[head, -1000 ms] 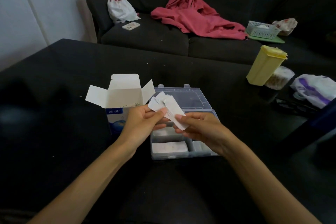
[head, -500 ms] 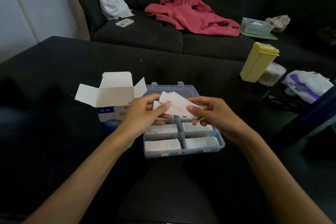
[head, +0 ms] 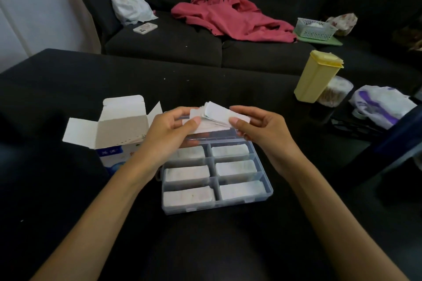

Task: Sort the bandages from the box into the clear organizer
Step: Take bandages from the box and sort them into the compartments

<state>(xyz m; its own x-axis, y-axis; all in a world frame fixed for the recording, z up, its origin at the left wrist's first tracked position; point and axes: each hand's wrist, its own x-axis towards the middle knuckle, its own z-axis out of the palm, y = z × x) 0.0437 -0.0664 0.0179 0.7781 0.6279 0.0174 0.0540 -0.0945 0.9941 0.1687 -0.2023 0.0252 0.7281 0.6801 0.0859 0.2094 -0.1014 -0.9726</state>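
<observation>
I have a fanned stack of bandages [head: 213, 118] held up between both hands, above the far end of the clear organizer [head: 217, 175]. My left hand [head: 169, 134] pinches the left end of the stack, thumb on top and fingers curled beneath; my right hand [head: 258, 130] pinches the right end with thumb and forefinger, the other fingers loosely bent. So each grip is clamped on the bandages.

Against half a second ago, the stack lies flatter and more level, spread wider between the hands, and my right thumb now sits on the top strip's end. A second ago the stack stood steeply tilted in front of the open lid, and my hands covered most of the organizer. Now six compartments show, in two columns of three, each with white bandages lying flat inside. The view has also dipped and closed in, so the organizer sits lower and fuller in the frame.

The bandage box [head: 114, 134] stands just left of the organizer on the black bench [head: 68, 89], flaps open, my left wrist in front of its right side. It sits where it did before.

At the bench's far right are a yellow lidded container [head: 317, 76], a clear tub [head: 335, 91] touching it, and a white and purple bag [head: 381, 105]. Behind, the dark sofa [head: 173, 43] carries a red garment [head: 230, 16], a white bag [head: 130, 7], a phone [head: 145, 28] and a small mesh basket [head: 314, 27].
</observation>
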